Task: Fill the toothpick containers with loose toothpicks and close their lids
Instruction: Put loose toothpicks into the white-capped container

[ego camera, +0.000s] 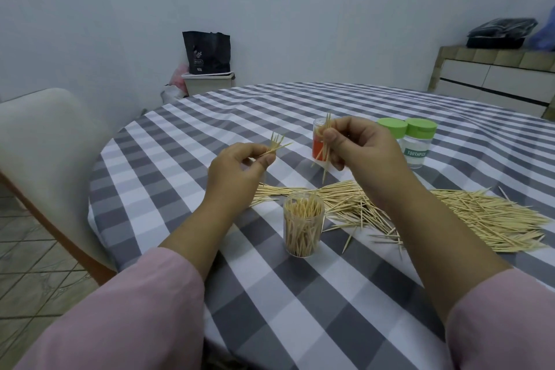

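**Careful: two splayed bunches over one narrow jar**

Both hands pinch toothpicks above the table. The left hand (240,164) holds a small fanned bunch (274,146), the right hand (357,146) a looser one (324,147). The open container (304,224) stands nearly full below, beside the loose pile (450,213). Crooked sticks could catch its rim, scatter, or tip it over.

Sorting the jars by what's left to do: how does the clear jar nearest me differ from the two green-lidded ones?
The clear jar has no lid on; the green-lidded jars are capped. It is packed with toothpicks; theirs aren't visibly filled. It stands near, unlabelled; they stand farther right. All are upright.
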